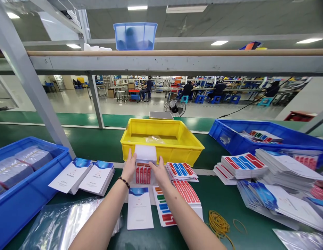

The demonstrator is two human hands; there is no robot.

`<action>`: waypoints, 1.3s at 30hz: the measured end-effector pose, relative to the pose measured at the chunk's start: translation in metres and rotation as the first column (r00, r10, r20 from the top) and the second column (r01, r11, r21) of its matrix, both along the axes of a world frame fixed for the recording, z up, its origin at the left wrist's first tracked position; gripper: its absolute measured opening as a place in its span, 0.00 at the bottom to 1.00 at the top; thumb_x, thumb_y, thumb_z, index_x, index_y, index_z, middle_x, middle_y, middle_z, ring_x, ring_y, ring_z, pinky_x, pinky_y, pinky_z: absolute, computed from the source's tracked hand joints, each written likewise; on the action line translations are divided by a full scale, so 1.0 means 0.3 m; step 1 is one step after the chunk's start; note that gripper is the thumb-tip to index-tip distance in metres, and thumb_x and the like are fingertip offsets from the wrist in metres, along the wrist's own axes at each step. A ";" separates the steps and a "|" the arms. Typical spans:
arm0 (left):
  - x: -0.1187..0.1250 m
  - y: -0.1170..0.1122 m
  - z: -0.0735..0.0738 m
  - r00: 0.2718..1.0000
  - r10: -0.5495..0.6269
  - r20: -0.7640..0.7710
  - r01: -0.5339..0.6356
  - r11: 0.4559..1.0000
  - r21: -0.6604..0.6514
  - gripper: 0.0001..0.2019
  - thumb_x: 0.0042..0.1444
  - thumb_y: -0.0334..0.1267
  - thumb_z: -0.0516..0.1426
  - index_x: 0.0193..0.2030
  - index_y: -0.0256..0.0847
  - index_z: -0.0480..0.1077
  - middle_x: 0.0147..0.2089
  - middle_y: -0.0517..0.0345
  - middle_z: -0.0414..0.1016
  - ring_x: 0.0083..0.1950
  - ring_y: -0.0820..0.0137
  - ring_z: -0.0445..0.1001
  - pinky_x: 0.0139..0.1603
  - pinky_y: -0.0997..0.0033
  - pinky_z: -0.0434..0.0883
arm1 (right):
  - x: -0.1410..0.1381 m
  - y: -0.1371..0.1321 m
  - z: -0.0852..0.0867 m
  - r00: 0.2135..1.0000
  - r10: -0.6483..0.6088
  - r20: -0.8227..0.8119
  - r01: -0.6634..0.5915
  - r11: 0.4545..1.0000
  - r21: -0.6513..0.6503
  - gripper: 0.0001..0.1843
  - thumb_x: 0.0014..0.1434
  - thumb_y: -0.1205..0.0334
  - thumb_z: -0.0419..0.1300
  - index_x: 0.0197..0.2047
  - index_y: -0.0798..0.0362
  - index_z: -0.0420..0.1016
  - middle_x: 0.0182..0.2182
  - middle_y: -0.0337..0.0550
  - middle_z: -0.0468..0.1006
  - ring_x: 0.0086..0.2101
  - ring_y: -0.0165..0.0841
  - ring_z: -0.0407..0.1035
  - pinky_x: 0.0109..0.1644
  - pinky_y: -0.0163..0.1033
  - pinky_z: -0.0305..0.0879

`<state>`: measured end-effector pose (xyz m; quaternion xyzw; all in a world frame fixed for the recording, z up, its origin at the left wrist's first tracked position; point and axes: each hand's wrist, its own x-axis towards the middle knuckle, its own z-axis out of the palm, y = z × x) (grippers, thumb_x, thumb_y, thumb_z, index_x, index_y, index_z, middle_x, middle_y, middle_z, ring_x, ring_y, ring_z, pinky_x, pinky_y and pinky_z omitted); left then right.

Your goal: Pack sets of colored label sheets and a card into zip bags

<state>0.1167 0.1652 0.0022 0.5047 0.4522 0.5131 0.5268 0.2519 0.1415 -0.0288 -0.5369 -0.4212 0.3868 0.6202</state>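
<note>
Both my hands reach forward to a small upright stack of white sheets and red sticker cards [143, 163] standing against the front wall of a yellow bin [187, 144]. My left hand [129, 166] presses the stack's left side, fingers closed against it; a dark bead bracelet is on that wrist. My right hand [159, 170] clasps the right side. Below my arms lie a white and blue booklet [140, 210] and a sheet of coloured stickers [165, 210].
A blue bin [26, 194] with wrapped packs stands at the left, with two booklet piles [84, 176] beside it. Sticker sheet stacks [243, 165], leaflets and another blue bin [268, 137] fill the right. Yellow rubber bands [218, 224] and plastic sleeves [65, 222] lie near me.
</note>
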 end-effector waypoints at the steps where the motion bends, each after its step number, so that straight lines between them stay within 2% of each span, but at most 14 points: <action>1: -0.019 -0.018 0.012 0.999 0.021 -0.034 -0.020 0.999 0.025 0.30 0.60 0.49 0.44 0.65 0.41 0.39 0.68 0.52 0.41 0.67 0.65 0.45 0.63 0.65 0.53 | 0.013 -0.028 0.007 0.998 -0.029 0.062 0.029 1.000 -0.005 0.45 0.45 0.54 0.61 0.62 0.53 0.46 0.61 0.48 0.52 0.61 0.42 0.40 0.63 0.49 0.41; 4: -0.097 -0.107 0.042 0.991 0.040 -0.129 -0.028 0.995 0.094 0.28 0.58 0.44 0.48 0.63 0.42 0.46 0.67 0.52 0.45 0.67 0.65 0.45 0.64 0.63 0.49 | 0.045 -0.138 0.017 0.964 -0.060 0.260 0.057 0.998 0.020 0.44 0.46 0.56 0.60 0.63 0.55 0.44 0.63 0.49 0.43 0.62 0.41 0.34 0.64 0.50 0.32; 7: -0.192 -0.241 0.050 0.972 0.002 -0.234 0.024 0.994 0.109 0.20 0.54 0.40 0.52 0.54 0.39 0.62 0.59 0.49 0.62 0.61 0.62 0.58 0.61 0.62 0.56 | 0.044 -0.250 0.002 0.806 0.075 0.587 -0.099 0.995 0.009 0.29 0.53 0.58 0.53 0.58 0.54 0.56 0.60 0.49 0.53 0.60 0.40 0.46 0.61 0.48 0.45; 8: -0.221 -0.291 0.046 0.934 -0.019 -0.356 0.060 0.993 0.106 0.17 0.54 0.42 0.51 0.50 0.40 0.65 0.55 0.49 0.67 0.57 0.62 0.63 0.58 0.62 0.59 | 0.034 -0.279 -0.006 0.723 0.156 0.673 -0.177 0.983 -0.038 0.23 0.55 0.60 0.51 0.54 0.54 0.62 0.58 0.49 0.58 0.58 0.40 0.51 0.60 0.47 0.49; 11: -0.289 -0.436 0.023 0.809 -0.019 -0.588 0.065 0.996 0.058 0.13 0.56 0.43 0.47 0.42 0.43 0.68 0.45 0.53 0.73 0.48 0.63 0.69 0.49 0.65 0.65 | -0.026 -0.322 -0.034 0.508 0.365 0.780 -0.354 0.914 -0.197 0.18 0.58 0.63 0.48 0.49 0.54 0.68 0.54 0.49 0.65 0.54 0.38 0.58 0.58 0.43 0.53; 13: -0.316 -0.513 0.004 0.719 -0.002 -0.695 0.046 0.998 0.045 0.13 0.57 0.43 0.45 0.37 0.43 0.67 0.39 0.55 0.73 0.42 0.64 0.71 0.43 0.67 0.66 | -0.079 -0.316 -0.050 0.434 0.419 0.797 -0.407 0.881 -0.242 0.20 0.58 0.63 0.49 0.53 0.55 0.66 0.56 0.49 0.63 0.56 0.38 0.56 0.60 0.43 0.51; 16: -0.341 -0.584 -0.020 0.531 -0.006 -0.847 0.021 1.000 0.006 0.15 0.58 0.42 0.40 0.29 0.42 0.63 0.31 0.55 0.71 0.34 0.65 0.70 0.35 0.68 0.65 | -0.147 -0.281 -0.069 0.398 0.450 0.799 -0.436 0.859 -0.267 0.24 0.57 0.62 0.51 0.57 0.58 0.62 0.57 0.53 0.61 0.57 0.41 0.53 0.61 0.47 0.46; 20: -0.374 -0.616 -0.047 0.248 -0.069 -0.966 -0.104 0.990 -0.097 0.15 0.57 0.44 0.41 0.26 0.42 0.59 0.27 0.53 0.70 0.30 0.63 0.70 0.30 0.68 0.61 | -0.181 -0.265 -0.091 0.342 0.480 0.808 -0.473 0.831 -0.294 0.25 0.54 0.64 0.54 0.56 0.56 0.63 0.56 0.53 0.63 0.57 0.44 0.52 0.61 0.52 0.42; 23: -0.396 -0.616 -0.065 0.149 -0.134 -0.980 -0.138 0.978 -0.155 0.12 0.55 0.45 0.45 0.29 0.40 0.62 0.30 0.50 0.72 0.33 0.60 0.72 0.30 0.67 0.60 | -0.169 -0.296 -0.104 0.306 0.481 0.822 -0.504 0.814 -0.289 0.26 0.52 0.66 0.55 0.56 0.55 0.63 0.57 0.51 0.62 0.58 0.43 0.52 0.62 0.51 0.41; 26: -0.409 -0.605 -0.079 0.115 -0.159 -0.981 -0.108 0.979 -0.171 0.10 0.54 0.41 0.46 0.32 0.39 0.63 0.33 0.47 0.74 0.37 0.58 0.72 0.33 0.67 0.61 | -0.140 -0.333 -0.111 0.290 0.447 0.846 -0.507 0.822 -0.260 0.26 0.52 0.66 0.55 0.56 0.54 0.64 0.57 0.50 0.62 0.57 0.41 0.53 0.61 0.48 0.44; 28: -0.414 -0.596 -0.085 0.114 -0.171 -0.979 -0.095 0.979 -0.182 0.09 0.54 0.38 0.45 0.32 0.39 0.64 0.34 0.46 0.75 0.38 0.58 0.73 0.34 0.66 0.62 | -0.109 -0.342 -0.111 0.296 0.399 0.868 -0.467 0.853 -0.233 0.24 0.54 0.66 0.54 0.55 0.54 0.65 0.56 0.50 0.63 0.57 0.40 0.54 0.61 0.47 0.45; 33: -0.421 -0.584 -0.086 0.130 -0.165 -0.978 -0.093 0.980 -0.178 0.11 0.55 0.34 0.43 0.31 0.39 0.65 0.34 0.45 0.75 0.38 0.59 0.73 0.35 0.66 0.62 | 0.008 -0.285 -0.100 0.293 0.288 0.912 -0.237 0.946 -0.222 0.21 0.53 0.76 0.47 0.51 0.64 0.68 0.53 0.62 0.65 0.53 0.46 0.58 0.57 0.50 0.50; 36: -0.416 -0.590 -0.070 0.161 -0.158 -0.974 -0.093 0.980 -0.174 0.11 0.55 0.34 0.43 0.28 0.39 0.64 0.32 0.45 0.74 0.36 0.59 0.72 0.33 0.67 0.61 | 0.068 -0.233 -0.089 0.263 0.306 0.915 -0.156 0.949 -0.272 0.20 0.48 0.79 0.49 0.43 0.67 0.73 0.44 0.67 0.71 0.47 0.49 0.65 0.50 0.50 0.58; 39: -0.405 -0.608 -0.037 0.226 -0.150 -0.963 -0.075 0.983 -0.170 0.11 0.54 0.33 0.43 0.25 0.40 0.62 0.29 0.51 0.73 0.33 0.63 0.70 0.31 0.70 0.59 | 0.094 -0.211 -0.077 0.234 0.347 0.908 -0.149 0.936 -0.320 0.17 0.45 0.80 0.50 0.36 0.67 0.76 0.36 0.65 0.75 0.39 0.49 0.69 0.43 0.48 0.63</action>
